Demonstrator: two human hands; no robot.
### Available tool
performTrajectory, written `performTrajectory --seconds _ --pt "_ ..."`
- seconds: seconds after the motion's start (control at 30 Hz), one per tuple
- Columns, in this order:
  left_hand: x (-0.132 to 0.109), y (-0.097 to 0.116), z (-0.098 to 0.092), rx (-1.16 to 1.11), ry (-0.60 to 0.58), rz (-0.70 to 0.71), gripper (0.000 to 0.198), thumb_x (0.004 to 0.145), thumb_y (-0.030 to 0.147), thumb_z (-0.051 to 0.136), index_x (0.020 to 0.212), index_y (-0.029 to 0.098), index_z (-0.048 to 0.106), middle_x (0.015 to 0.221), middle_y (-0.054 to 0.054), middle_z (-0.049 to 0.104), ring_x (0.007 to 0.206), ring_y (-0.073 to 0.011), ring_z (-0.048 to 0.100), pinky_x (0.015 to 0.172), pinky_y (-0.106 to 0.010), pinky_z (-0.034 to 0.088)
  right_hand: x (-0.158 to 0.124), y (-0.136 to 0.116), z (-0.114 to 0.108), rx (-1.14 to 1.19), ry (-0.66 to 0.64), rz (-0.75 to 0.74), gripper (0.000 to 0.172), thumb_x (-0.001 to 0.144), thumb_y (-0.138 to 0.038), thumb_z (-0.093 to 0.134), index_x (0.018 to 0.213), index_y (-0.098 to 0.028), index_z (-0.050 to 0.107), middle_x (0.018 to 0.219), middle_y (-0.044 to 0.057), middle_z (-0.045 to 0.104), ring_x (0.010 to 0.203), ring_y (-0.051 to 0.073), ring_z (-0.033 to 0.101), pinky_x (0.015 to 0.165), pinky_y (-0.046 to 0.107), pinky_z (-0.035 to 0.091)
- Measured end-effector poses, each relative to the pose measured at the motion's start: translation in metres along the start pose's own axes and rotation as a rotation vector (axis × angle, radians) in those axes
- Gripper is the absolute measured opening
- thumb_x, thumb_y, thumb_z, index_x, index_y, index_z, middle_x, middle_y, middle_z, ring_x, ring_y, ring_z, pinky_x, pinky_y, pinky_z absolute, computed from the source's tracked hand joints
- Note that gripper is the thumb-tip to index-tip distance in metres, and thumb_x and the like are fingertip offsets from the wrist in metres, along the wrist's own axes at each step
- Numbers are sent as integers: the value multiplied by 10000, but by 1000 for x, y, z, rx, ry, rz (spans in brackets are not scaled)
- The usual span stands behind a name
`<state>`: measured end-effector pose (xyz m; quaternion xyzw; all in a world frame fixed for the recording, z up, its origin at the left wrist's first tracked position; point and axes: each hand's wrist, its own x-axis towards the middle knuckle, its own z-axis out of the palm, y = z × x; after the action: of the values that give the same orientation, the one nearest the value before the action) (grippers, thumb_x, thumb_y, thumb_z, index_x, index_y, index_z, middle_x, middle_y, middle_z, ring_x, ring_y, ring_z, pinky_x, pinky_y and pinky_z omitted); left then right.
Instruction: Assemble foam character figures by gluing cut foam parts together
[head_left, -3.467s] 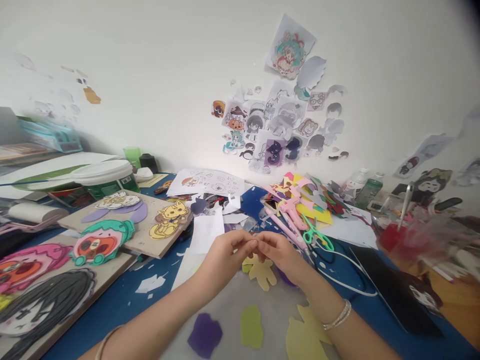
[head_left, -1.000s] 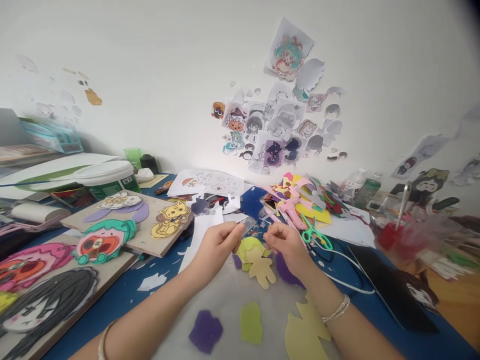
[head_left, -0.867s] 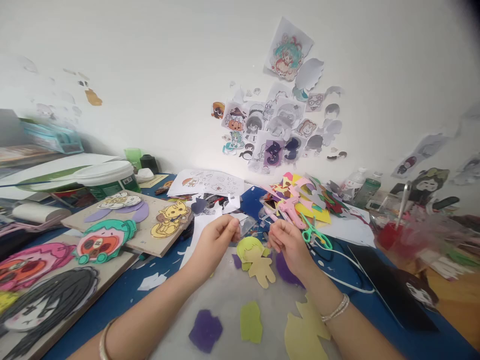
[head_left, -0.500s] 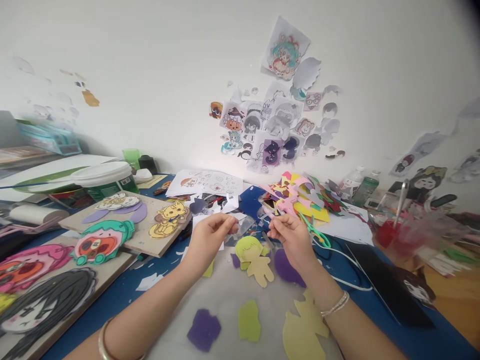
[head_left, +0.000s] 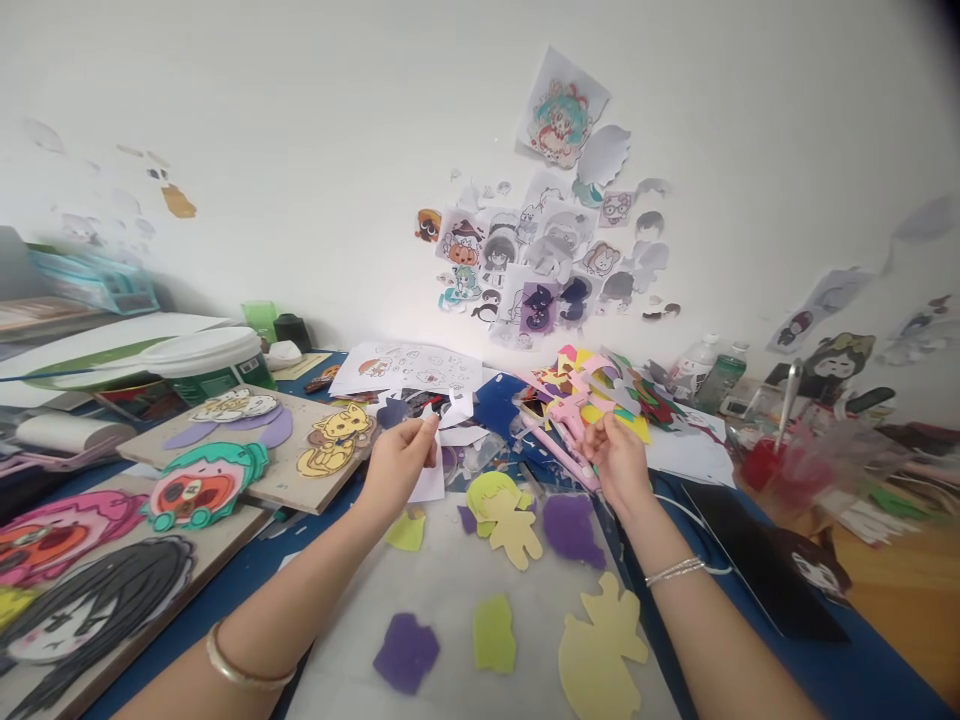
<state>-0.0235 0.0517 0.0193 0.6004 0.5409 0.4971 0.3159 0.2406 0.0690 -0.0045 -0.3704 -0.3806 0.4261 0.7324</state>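
Left hand [head_left: 403, 458]: While its thumb and fingers are pinched together, it hangs just left of the frame's centre, in front of a white paper [head_left: 429, 484]; whether something small sits in the pinch, one cannot tell.
Right hand [head_left: 618, 466]: It is raised right of centre with fingers loosely curled, near a pink tool [head_left: 561, 456]; what it may hold, one cannot tell.
Doll cutout [head_left: 517, 540]: The piece (cream body, yellow-green hair) lies flat a little below the frame's centre, between the two forearms and touched by neither hand.
Grey sheet [head_left: 442, 575]: Spread over the lower middle of the frame, it bears the doll cutout and the loose pieces.
Loose pieces: One purple piece [head_left: 406, 652] and a green piece [head_left: 495, 634] lie side by side at the bottom centre, apart; a larger cream piece [head_left: 600, 650] lies to their right, near the bottom edge; a second purple piece [head_left: 573, 528] lies just right of the doll cutout; a yellow-green scrap [head_left: 406, 531] lies below the left hand.
Board [head_left: 300, 490]: At the left of the frame, it carries a yellow fox cutout [head_left: 337, 440] on its right end.
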Motion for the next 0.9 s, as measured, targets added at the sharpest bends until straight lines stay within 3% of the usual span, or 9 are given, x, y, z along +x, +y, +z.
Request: performTrajectory --seconds 0.13,0.33,0.4,0.5,0.77,0.9 --pt "3 -3 1 -73 -16 -61 487 795 519 423 446 179 430 425 22 454 446 -101 422 535 -247 376 2 4 -3 -64 -29 29 494 688 -509 645 439 -183 369 320 -98 325 296 29 284 408 195 422" --pt "10 -11 4 -153 -132 -118 357 705 488 536 738 150 645 620 -23 609 501 -122 506 484 -244 423 3 2 0 -33 -89 37 427 576 -509 722 571 -179 451 515 -75 455 439 46 425 510 215 479" --pt "11 -12 2 -142 -148 -123 335 652 465 609 756 153 674 656 -35 644 504 -118 507 493 -244 436 4 3 1 -38 -92 43 383 558 -458 746 627 -179 493 551 -69 485 475 55 462 541 230 496" --pt "11 -11 -1 -114 -140 -128 321 616 465 658 677 152 683 517 -18 606 472 -117 496 499 -240 435 5 5 -1 -55 -59 43 347 529 -353 773 737 -180 555 584 -65 528 499 63 503 559 239 510" --pt "4 -4 1 -112 -131 -60 384 756 503 488 575 172 558 395 33 472 381 -95 429 446 -216 373 0 -2 1 -42 -16 -33 373 573 -357 737 852 -173 572 551 -77 524 377 40 414 393 194 428" --pt "3 -5 0 -48 -110 -40 492 767 495 475 397 194 353 333 32 414 364 -86 388 479 -224 376 -9 -6 7 -149 -109 -16 319 668 -439 676 796 -159 592 362 -119 372 277 31 270 306 169 310"
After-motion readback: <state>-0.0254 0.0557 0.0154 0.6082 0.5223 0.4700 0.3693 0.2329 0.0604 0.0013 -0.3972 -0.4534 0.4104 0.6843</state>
